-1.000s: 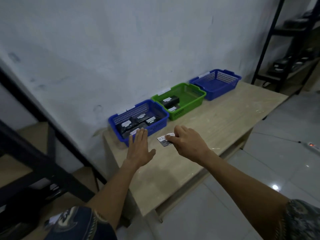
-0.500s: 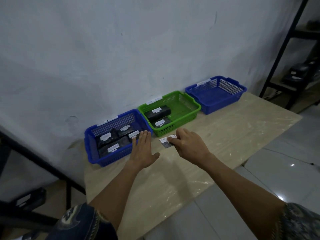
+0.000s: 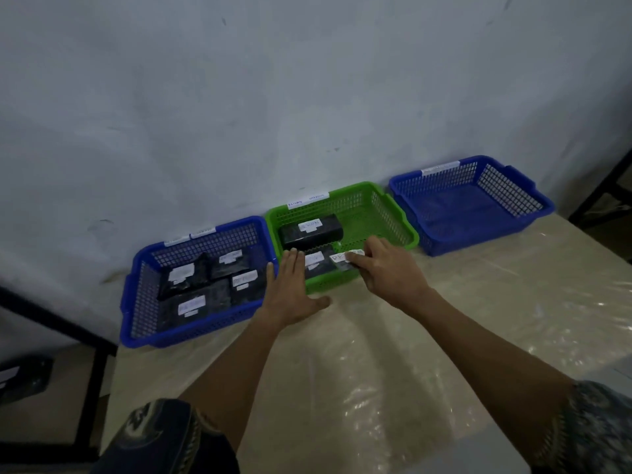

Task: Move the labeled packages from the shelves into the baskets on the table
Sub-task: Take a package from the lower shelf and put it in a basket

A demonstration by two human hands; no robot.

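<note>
Pale wood-grain table fills the space in front of me, pushed up to a whitish wall, with three baskets in a row along its far edge. I'll place everything from the middle one, the green basket.

Hard against its left side sits the left blue basket, holding four black packages, each with a white label. Just to the right of the green basket is the right blue basket, which shows only its bare mesh floor. Inside the green basket lie a long black package towards the back and a flatter package in front of it, half hidden.

The left hand is spread flat, fingers straight, at the green basket's near-left corner, holding nothing. I cannot tell whether it touches the rim. The right hand reaches over the green basket's near edge, pinching a small package by its labelled end, just above the flatter one.

By my reckoning the job is somewhere in the middle: six packages are delivered and a seventh is about to be dropped. Far left of the green basket and lower stands a dark shelf frame with something dark on it, too blurred to name, so what remains I cannot count.
</note>
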